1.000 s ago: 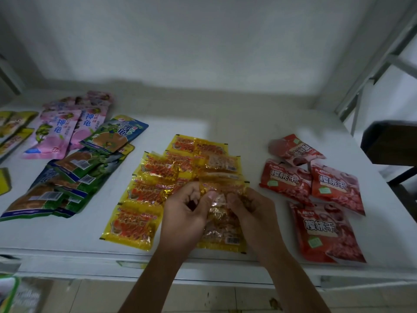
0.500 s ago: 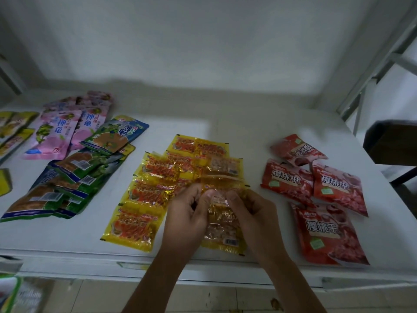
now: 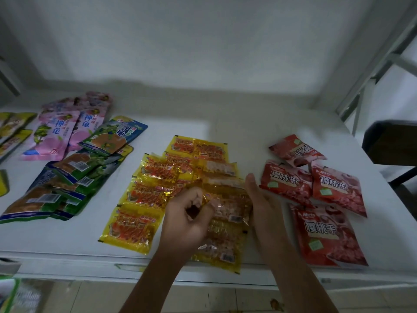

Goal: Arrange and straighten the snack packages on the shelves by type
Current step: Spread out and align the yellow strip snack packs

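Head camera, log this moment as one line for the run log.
left hand: pinching yellow packet | right hand: open beside it | red packets: right | green packets: left | shelf

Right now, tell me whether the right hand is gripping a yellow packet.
No: the right hand is open, fingers straight, edge against the yellow packets.

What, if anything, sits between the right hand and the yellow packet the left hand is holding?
Nothing visible. The right hand lies open along the right edge of the yellow packet, with only the other yellow packets underneath. The left hand pinches the packet's left side. The red packets lie further right, apart.
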A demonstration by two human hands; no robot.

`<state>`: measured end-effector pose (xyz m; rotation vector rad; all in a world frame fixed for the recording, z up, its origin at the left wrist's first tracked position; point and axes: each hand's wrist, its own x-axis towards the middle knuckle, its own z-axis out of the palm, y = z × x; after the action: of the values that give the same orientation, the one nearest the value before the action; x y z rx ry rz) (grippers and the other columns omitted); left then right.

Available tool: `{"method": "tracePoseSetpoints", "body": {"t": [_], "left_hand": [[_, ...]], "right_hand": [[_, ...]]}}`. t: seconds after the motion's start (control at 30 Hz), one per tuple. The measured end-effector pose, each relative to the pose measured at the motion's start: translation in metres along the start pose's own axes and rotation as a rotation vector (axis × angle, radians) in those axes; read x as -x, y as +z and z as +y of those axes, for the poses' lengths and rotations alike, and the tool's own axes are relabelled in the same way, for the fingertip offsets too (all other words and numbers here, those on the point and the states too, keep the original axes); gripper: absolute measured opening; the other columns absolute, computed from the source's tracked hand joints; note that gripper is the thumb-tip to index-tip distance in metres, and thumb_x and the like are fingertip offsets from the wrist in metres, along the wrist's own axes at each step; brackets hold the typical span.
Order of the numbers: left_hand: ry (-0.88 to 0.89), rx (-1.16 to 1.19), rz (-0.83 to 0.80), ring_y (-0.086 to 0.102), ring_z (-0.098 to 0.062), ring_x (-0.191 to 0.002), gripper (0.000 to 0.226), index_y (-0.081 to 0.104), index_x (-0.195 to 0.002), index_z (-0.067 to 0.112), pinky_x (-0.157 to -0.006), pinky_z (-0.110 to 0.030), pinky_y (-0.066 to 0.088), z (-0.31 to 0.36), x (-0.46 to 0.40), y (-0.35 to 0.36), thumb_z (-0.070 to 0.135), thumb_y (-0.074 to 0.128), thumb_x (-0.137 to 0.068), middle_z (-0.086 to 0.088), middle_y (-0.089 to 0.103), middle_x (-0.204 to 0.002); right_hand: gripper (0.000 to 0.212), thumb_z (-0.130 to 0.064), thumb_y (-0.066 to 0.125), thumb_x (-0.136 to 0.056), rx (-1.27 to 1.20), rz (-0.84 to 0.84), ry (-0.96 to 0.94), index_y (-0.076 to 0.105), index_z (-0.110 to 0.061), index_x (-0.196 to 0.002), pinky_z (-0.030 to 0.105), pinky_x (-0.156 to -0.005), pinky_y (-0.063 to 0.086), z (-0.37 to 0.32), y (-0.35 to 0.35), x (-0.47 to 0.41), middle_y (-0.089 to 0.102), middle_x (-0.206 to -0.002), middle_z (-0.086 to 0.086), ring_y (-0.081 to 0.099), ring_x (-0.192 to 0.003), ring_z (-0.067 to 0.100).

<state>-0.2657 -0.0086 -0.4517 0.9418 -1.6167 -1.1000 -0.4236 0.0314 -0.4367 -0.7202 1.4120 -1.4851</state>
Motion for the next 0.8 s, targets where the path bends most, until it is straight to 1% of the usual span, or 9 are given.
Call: {"method": "tracePoseSetpoints", "body": {"t": [0.17,0.27,0.33,0.4,0.47,0.53,0.6,0.7,0.8], "left_hand": [[-0.041,0.004,0.025,0.037,-0.007,-0.056,0.047,0.052,-0.072,0.012,-0.053,-0.023,0.036,0.003,0.0,0.003,0.051,0.064,-0.096,0.008,0.035,-0.06],[-0.131,0.027,0.089,0.042,-0.002,-0.052,0.032,0.071,-0.105,0.017,-0.05,-0.026,0.045,0.002,-0.004,0.005,0.046,0.07,-0.094,0.015,0.04,-0.059],[-0.135,0.041,0.079,0.036,-0.009,-0.053,0.019,0.066,-0.087,0.028,-0.047,-0.033,0.047,0.002,-0.004,0.004,0.045,0.072,-0.094,0.013,0.033,-0.06],[-0.17,0.056,0.068,0.035,-0.015,-0.052,0.041,0.048,-0.072,0.023,-0.048,-0.051,0.056,-0.001,-0.003,0.003,0.045,0.075,-0.094,0.01,0.027,-0.062],[-0.176,0.049,0.076,0.04,-0.025,-0.047,0.048,0.046,-0.075,0.011,-0.048,-0.058,0.056,-0.004,-0.003,0.001,0.045,0.073,-0.095,0.007,0.028,-0.062],[-0.135,0.02,0.058,0.039,-0.035,-0.05,0.048,0.044,-0.073,0.014,-0.05,-0.061,0.053,-0.006,-0.003,0.0,0.05,0.069,-0.094,0.003,0.028,-0.062],[-0.11,0.014,0.068,0.033,-0.031,-0.051,0.045,0.043,-0.07,0.021,-0.05,-0.058,0.052,-0.003,-0.004,0.0,0.051,0.066,-0.093,0.003,0.028,-0.06],[-0.143,0.021,0.053,0.035,-0.018,-0.056,0.035,0.051,-0.07,0.028,-0.056,-0.061,0.055,-0.003,-0.003,0.0,0.039,0.07,-0.098,0.013,0.031,-0.061],[-0.167,0.021,0.037,0.033,-0.021,-0.061,0.035,0.048,-0.073,0.026,-0.059,-0.064,0.057,-0.003,-0.002,0.001,0.031,0.074,-0.096,0.013,0.028,-0.067]], "right_hand": [[0.023,-0.03,0.079,-0.08,-0.05,0.059,-0.005,0.082,-0.01,-0.092,0.059,-0.095,0.058,0.005,-0.004,-0.001,0.079,-0.1,0.017,0.074,-0.101,0.043],[0.011,-0.022,0.08,-0.083,-0.002,0.028,-0.064,0.083,-0.016,-0.091,0.053,-0.089,0.061,0.007,-0.006,0.001,0.08,-0.097,0.012,0.076,-0.096,0.035],[0.01,-0.012,0.077,-0.09,0.031,-0.019,-0.092,0.084,-0.016,-0.095,0.041,-0.083,0.062,0.004,-0.003,0.004,0.081,-0.095,0.007,0.078,-0.093,0.026],[0.011,-0.012,0.073,-0.094,0.086,-0.053,-0.129,0.083,-0.017,-0.097,0.03,-0.078,0.061,0.003,0.001,0.006,0.082,-0.093,0.003,0.078,-0.09,0.021],[0.011,-0.014,0.072,-0.096,0.151,-0.036,-0.166,0.082,-0.018,-0.097,0.026,-0.073,0.06,0.004,0.005,0.006,0.081,-0.09,0.0,0.078,-0.087,0.018],[0.01,-0.016,0.071,-0.097,0.185,-0.019,-0.177,0.081,-0.017,-0.095,0.023,-0.069,0.058,0.005,0.006,0.005,0.081,-0.086,0.0,0.077,-0.082,0.015],[0.012,-0.021,0.07,-0.098,0.199,-0.015,-0.177,0.081,-0.019,-0.092,0.02,-0.067,0.056,0.006,0.007,0.006,0.08,-0.084,-0.002,0.076,-0.079,0.012],[0.013,-0.027,0.07,-0.098,0.27,-0.007,-0.194,0.08,-0.025,-0.09,0.026,-0.064,0.057,0.008,0.007,0.006,0.079,-0.08,-0.004,0.074,-0.075,0.013],[0.012,-0.021,0.07,-0.099,0.298,-0.007,-0.197,0.08,-0.025,-0.095,0.039,-0.072,0.061,0.012,0.005,0.005,0.08,-0.085,-0.003,0.076,-0.081,0.018]]}}
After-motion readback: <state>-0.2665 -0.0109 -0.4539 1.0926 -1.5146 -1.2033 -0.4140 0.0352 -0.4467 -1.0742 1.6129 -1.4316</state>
